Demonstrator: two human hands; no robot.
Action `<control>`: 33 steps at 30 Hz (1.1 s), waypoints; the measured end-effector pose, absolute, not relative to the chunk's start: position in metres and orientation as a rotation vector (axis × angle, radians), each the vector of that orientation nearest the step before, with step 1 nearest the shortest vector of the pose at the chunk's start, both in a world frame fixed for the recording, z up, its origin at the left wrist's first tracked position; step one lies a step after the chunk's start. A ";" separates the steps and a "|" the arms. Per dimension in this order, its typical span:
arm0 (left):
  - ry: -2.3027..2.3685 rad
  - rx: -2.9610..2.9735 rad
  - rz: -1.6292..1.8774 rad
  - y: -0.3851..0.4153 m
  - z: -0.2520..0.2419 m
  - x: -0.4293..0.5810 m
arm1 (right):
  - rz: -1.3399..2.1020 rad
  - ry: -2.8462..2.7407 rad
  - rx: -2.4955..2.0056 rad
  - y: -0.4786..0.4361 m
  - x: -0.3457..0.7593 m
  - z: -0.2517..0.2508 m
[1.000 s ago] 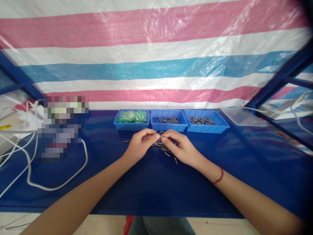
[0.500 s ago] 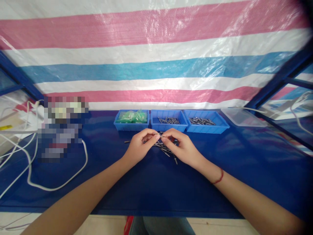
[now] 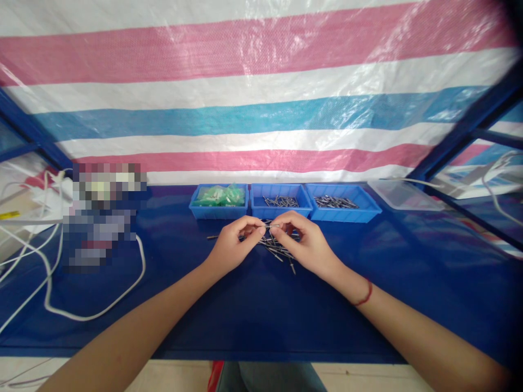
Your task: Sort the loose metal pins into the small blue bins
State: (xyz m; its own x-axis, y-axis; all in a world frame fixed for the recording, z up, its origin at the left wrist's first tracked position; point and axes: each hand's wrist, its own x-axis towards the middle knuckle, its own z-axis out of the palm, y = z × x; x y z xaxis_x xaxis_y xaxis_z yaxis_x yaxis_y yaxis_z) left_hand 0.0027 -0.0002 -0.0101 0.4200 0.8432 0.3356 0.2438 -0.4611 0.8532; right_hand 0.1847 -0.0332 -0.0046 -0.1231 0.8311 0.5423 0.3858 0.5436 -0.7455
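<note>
My left hand is closed in a pinch, thumb against forefinger, on one end of a thin metal piece that looks like a blind rivet. Opposite it, the fingertips of my right hand pinch the other end, so the rivet lies level between the two hands. Just beneath them is a loose pile of similar rivets on the blue table. Part of the pile is hidden behind my fingers.
Beyond my hands stand three blue bins in a row: one with green plastic bags, a middle bin and a right bin, both with metal pieces. A clear lid lies at right, a white cable at left.
The fingertips of my hands have drawn slightly apart, the right one moving a little right and up. More of the rivet between them shows now.
</note>
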 end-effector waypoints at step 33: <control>1.059 2.910 0.374 0.007 -0.003 -0.007 | -0.086 -2.012 -1.195 -0.031 0.204 0.009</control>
State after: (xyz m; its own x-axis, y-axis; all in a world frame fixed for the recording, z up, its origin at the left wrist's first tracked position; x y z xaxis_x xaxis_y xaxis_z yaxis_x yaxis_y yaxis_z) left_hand -0.0069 0.0072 -0.0028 0.7407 0.6361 0.2162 0.6307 -0.7692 0.1025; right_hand 0.2041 -0.0312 0.0086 -0.2549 0.7177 0.6480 0.7706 0.5556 -0.3122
